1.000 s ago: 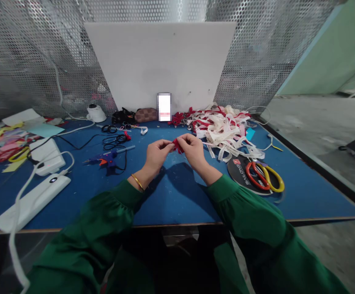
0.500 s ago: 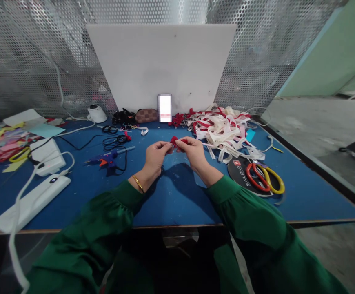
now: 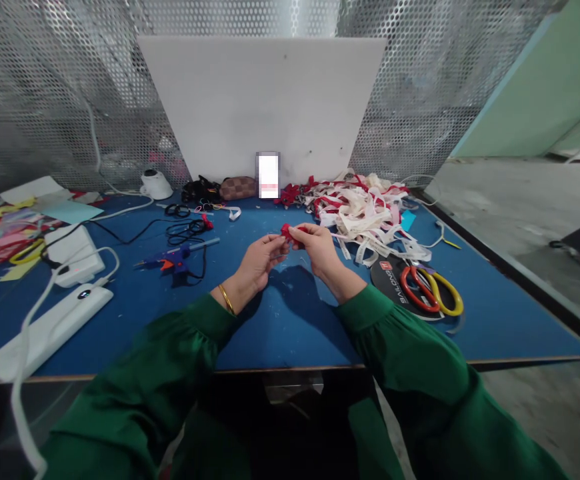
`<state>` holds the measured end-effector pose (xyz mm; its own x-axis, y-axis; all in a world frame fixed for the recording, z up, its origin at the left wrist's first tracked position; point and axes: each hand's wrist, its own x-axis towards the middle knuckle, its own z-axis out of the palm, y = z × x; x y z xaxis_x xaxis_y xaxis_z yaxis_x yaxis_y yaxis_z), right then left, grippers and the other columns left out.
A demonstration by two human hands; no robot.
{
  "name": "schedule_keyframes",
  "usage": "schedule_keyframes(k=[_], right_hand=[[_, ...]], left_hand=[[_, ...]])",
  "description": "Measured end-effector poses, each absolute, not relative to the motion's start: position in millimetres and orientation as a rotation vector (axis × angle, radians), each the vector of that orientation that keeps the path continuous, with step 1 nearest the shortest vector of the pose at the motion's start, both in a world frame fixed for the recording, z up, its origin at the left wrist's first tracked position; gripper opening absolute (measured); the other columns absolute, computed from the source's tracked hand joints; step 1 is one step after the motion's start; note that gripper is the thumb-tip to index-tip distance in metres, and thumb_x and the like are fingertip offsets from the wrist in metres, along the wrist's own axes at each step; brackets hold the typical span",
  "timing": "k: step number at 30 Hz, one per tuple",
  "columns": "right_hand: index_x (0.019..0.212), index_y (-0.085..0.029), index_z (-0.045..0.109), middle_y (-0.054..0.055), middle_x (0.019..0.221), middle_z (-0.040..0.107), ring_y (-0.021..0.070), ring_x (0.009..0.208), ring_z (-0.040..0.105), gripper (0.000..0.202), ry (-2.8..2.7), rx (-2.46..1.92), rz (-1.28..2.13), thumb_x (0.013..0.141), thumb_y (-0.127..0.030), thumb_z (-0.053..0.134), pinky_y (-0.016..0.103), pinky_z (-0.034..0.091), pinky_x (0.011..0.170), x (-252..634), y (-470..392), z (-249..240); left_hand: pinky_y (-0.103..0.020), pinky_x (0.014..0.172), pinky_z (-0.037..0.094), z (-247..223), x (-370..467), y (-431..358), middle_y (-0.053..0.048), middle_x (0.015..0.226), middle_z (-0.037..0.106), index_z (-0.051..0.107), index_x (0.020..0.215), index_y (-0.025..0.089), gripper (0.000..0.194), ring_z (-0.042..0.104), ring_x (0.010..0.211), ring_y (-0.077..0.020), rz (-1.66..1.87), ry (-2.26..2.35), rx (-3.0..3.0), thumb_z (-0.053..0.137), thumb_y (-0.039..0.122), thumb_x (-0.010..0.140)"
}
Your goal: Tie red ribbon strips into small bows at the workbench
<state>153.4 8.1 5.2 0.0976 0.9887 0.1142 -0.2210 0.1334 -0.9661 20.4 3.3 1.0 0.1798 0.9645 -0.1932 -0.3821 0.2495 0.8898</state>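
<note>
A small folded piece of red ribbon [image 3: 285, 231] is up between my fingertips, above the middle of the blue table. My right hand [image 3: 319, 251] pinches it between thumb and forefinger, and a strip of the red shows along the top of those fingers. From the other side my left hand [image 3: 261, 260] has thumb and forefinger pressed together at the ribbon's lower edge. Fingers partly cover the ribbon, so its full shape is hidden. Beyond my right hand lies a heap of white and red ribbons [image 3: 365, 213].
Left of my hands lies a blue glue gun [image 3: 177, 259]. Scissors with red and yellow handles [image 3: 423, 290] rest on a black round card [image 3: 387, 277] at right. A white power strip [image 3: 53, 330] is at left; a lit phone [image 3: 269, 177] leans at the back.
The red ribbon has turned a little and looks more bunched. My left fingertips have shifted slightly down on it, while my right hand keeps its pinch.
</note>
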Motion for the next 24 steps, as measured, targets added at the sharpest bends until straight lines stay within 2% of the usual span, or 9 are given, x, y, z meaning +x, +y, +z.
schedule_keyframes(k=[2,4,9,12,19,24], right_hand=[[0.062,-0.017,0.064,-0.002,0.053,0.056,0.0091,0.049,0.048,0.028,-1.096,-0.998,1.212,0.061,-0.042,0.076,0.025,0.041,0.053,154.8,7.5,7.5],[0.061,-0.017,0.063,-0.002,0.053,0.056,0.0089,0.048,0.048,0.031,-1.137,-1.000,1.243,0.061,-0.045,0.077,0.025,0.040,0.052,154.6,6.2,8.8],[0.062,-0.018,0.060,-0.002,0.055,0.057,0.0094,0.050,0.050,0.041,-1.139,-1.008,1.271,0.063,-0.057,0.075,0.025,0.038,0.051,153.2,4.8,9.3],[0.065,-0.018,0.060,0.000,0.058,0.059,0.0103,0.052,0.053,0.046,-1.087,-1.014,1.272,0.067,-0.063,0.070,0.024,0.038,0.052,155.7,6.2,10.6],[0.070,-0.018,0.065,-0.002,0.061,0.061,0.0106,0.057,0.053,0.033,-1.133,-1.014,1.236,0.060,-0.046,0.079,0.024,0.039,0.055,154.9,5.8,8.8],[0.067,-0.019,0.064,-0.004,0.055,0.056,0.0098,0.055,0.049,0.025,-1.075,-1.009,1.193,0.059,-0.038,0.078,0.024,0.037,0.055,153.8,6.4,7.3]], left_hand=[[-0.027,0.068,0.047,3.0,18.9,3.3,-0.004,0.078,0.068,0.068,0.079,0.017,0.035,0.063,0.073,-0.0145,1.152,0.966,0.852,0.078,0.048,0.065],[-0.027,0.066,0.046,5.6,18.0,3.4,-0.005,0.078,0.069,0.070,0.080,0.017,0.041,0.063,0.072,-0.0152,1.210,1.013,0.904,0.075,0.055,0.067],[-0.024,0.061,0.043,6.8,17.7,5.1,-0.002,0.067,0.066,0.070,0.072,0.017,0.033,0.058,0.064,-0.0118,1.300,1.090,0.959,0.084,0.043,0.058],[-0.023,0.060,0.042,5.5,17.4,6.8,-0.002,0.067,0.066,0.069,0.071,0.017,0.031,0.057,0.062,-0.0109,1.336,1.097,0.891,0.083,0.041,0.058],[-0.022,0.060,0.042,4.5,18.2,6.6,-0.001,0.067,0.066,0.070,0.072,0.018,0.030,0.057,0.063,-0.0103,1.299,1.098,0.908,0.084,0.039,0.058],[-0.024,0.061,0.041,5.9,19.1,4.6,-0.003,0.071,0.067,0.069,0.071,0.016,0.039,0.056,0.062,-0.0111,1.293,1.098,1.015,0.079,0.053,0.063]])
